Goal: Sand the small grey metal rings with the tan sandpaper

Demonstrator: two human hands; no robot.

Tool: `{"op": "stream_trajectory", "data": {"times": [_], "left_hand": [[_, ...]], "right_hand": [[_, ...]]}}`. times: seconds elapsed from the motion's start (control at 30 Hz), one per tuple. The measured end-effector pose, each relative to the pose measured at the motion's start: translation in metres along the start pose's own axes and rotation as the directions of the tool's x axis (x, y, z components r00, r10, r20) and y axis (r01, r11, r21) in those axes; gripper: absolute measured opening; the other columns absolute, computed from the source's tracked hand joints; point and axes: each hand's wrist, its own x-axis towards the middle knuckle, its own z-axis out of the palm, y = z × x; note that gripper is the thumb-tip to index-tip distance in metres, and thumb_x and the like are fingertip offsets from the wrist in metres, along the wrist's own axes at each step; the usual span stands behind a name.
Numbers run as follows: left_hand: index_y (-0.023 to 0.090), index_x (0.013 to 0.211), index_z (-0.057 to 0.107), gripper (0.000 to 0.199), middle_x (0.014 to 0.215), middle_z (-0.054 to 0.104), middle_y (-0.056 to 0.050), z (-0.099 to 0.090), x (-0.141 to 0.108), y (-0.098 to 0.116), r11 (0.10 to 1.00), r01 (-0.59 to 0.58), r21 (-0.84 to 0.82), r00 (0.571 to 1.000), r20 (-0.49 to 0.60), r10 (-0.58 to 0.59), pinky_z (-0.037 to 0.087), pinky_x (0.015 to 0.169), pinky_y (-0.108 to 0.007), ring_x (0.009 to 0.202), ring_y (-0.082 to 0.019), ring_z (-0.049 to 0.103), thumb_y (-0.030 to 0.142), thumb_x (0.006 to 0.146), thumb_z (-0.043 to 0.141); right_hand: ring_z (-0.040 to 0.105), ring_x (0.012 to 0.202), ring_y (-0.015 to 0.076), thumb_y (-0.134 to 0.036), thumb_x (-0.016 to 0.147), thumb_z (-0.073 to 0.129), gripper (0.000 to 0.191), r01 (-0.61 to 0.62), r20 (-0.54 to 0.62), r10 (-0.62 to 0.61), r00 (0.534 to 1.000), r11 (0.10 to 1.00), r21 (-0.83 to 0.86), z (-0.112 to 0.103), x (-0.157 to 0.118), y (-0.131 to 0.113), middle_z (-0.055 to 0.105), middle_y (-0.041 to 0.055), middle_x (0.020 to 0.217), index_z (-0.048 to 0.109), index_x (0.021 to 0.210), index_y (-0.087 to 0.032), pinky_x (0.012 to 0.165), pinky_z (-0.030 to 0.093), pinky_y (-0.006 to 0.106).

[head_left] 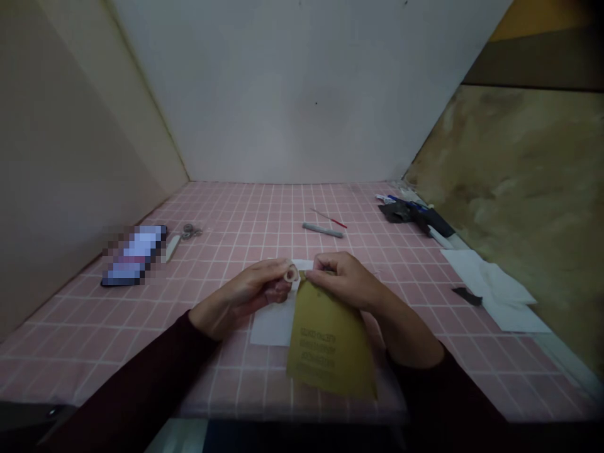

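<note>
My left hand (262, 283) is closed on a small pale ring-shaped piece (291, 274), its round opening turned toward me. Right beside it, my right hand (346, 277) pinches the top edge of a yellow-brown sheet of sandpaper (328, 343). The sheet hangs down toward the table's front edge and shows printed lettering upside down. Under my hands lies a white sheet of paper (271, 324), partly covered by the sandpaper. The fingertips of both hands are close together.
A phone (134, 255), a pale strip (173, 248) and scissors (191, 231) lie at left on the pink checked table (226, 217). Beyond my hands are a grey rod (323, 230) and a thin red tool (337, 222). Dark items (399, 212) and white papers (495, 292) lie at right.
</note>
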Motion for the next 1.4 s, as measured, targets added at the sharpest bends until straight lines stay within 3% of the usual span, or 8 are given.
{"op": "stream_trajectory", "data": {"times": [0.23, 0.4, 0.73, 0.97, 1.17, 1.23, 1.3, 1.4], "left_hand": [[0.013, 0.079, 0.06, 0.026, 0.064, 0.041, 0.002, 0.0, -0.001, -0.003, 0.993, 0.031, -0.116, 1.0, -0.001, -0.031, 0.03, 0.05, -0.018, 0.056, -0.008, 0.033, 0.037, 0.089, 0.066], [0.012, 0.082, 0.061, 0.026, 0.065, 0.042, 0.002, -0.001, -0.001, -0.007, 0.986, 0.03, -0.162, 0.998, -0.053, -0.039, 0.033, 0.05, -0.017, 0.056, -0.008, 0.037, 0.036, 0.09, 0.064], [0.012, 0.083, 0.063, 0.025, 0.063, 0.045, 0.002, -0.002, 0.003, -0.009, 0.969, 0.081, -0.233, 0.995, -0.041, -0.093, 0.03, 0.049, -0.016, 0.053, -0.008, 0.036, 0.036, 0.091, 0.064], [0.013, 0.074, 0.06, 0.032, 0.062, 0.048, 0.002, 0.01, 0.004, -0.013, 0.999, 0.006, -0.042, 0.983, -0.185, -0.013, 0.028, 0.05, -0.019, 0.054, -0.008, 0.036, 0.041, 0.082, 0.074], [0.016, 0.072, 0.054, 0.039, 0.061, 0.042, 0.004, 0.008, 0.005, -0.021, 0.989, -0.023, 0.146, 0.985, -0.168, 0.048, 0.025, 0.05, -0.022, 0.053, -0.009, 0.032, 0.05, 0.088, 0.065], [0.017, 0.078, 0.056, 0.034, 0.065, 0.044, 0.004, 0.004, 0.005, -0.02, 0.97, -0.074, 0.232, 0.977, -0.178, 0.117, 0.027, 0.052, -0.022, 0.056, -0.009, 0.035, 0.048, 0.092, 0.062], [0.019, 0.09, 0.059, 0.026, 0.068, 0.046, 0.004, 0.002, 0.004, -0.016, 0.921, -0.194, 0.337, 0.951, -0.166, 0.261, 0.031, 0.055, -0.022, 0.059, -0.009, 0.04, 0.045, 0.093, 0.062], [0.021, 0.107, 0.062, 0.025, 0.077, 0.053, 0.002, 0.0, 0.001, -0.009, 0.818, -0.33, 0.47, 0.918, -0.043, 0.395, 0.039, 0.064, -0.024, 0.067, -0.011, 0.048, 0.042, 0.093, 0.063]], "right_hand": [[0.041, 0.061, 0.0118, -0.04, 0.083, 0.062, 0.032, 0.007, 0.018, -0.009, 1.0, 0.992, 0.128, -0.004, -0.002, -0.001, 0.044, -0.0029, 0.064, 0.048, 0.063, -0.019, 0.057, 0.032, 0.026], [0.042, 0.06, 0.0118, -0.039, 0.083, 0.062, 0.03, 0.006, 0.031, -0.01, 0.999, 0.992, 0.125, 0.001, -0.001, 0.0, 0.045, -0.0032, 0.062, 0.051, 0.064, -0.019, 0.057, 0.032, 0.026], [0.046, 0.064, 0.0131, -0.038, 0.083, 0.061, 0.028, -0.024, -0.01, 0.025, 1.0, 0.998, 0.05, 0.004, 0.0, -0.003, 0.05, -0.0015, 0.065, 0.053, 0.065, -0.018, 0.059, 0.033, 0.027], [0.052, 0.07, 0.0151, -0.035, 0.081, 0.065, 0.019, -0.05, -0.044, 0.052, 0.998, 0.998, 0.046, 0.019, 0.002, 0.0, 0.057, -0.0007, 0.073, 0.055, 0.077, -0.019, 0.062, 0.037, 0.027], [0.05, 0.067, 0.0133, -0.023, 0.081, 0.064, 0.007, -0.025, -0.079, 0.031, 0.996, 0.997, 0.074, 0.026, 0.003, 0.001, 0.053, -0.0026, 0.07, 0.059, 0.082, -0.019, 0.062, 0.038, 0.027], [0.048, 0.063, 0.0123, -0.024, 0.081, 0.065, 0.009, -0.055, -0.066, 0.066, 0.996, 0.987, 0.153, 0.025, 0.004, 0.002, 0.052, -0.0033, 0.068, 0.058, 0.08, -0.018, 0.06, 0.037, 0.026], [0.046, 0.06, 0.0112, -0.028, 0.08, 0.067, 0.014, -0.107, -0.011, 0.115, 0.993, 0.952, 0.287, 0.024, 0.005, 0.004, 0.052, -0.0038, 0.066, 0.057, 0.079, -0.018, 0.057, 0.035, 0.025], [0.048, 0.059, 0.0104, -0.034, 0.078, 0.07, 0.022, -0.165, 0.092, 0.137, 0.986, 0.849, 0.503, 0.021, 0.006, 0.007, 0.055, -0.0027, 0.069, 0.056, 0.081, -0.018, 0.057, 0.036, 0.025]]}}
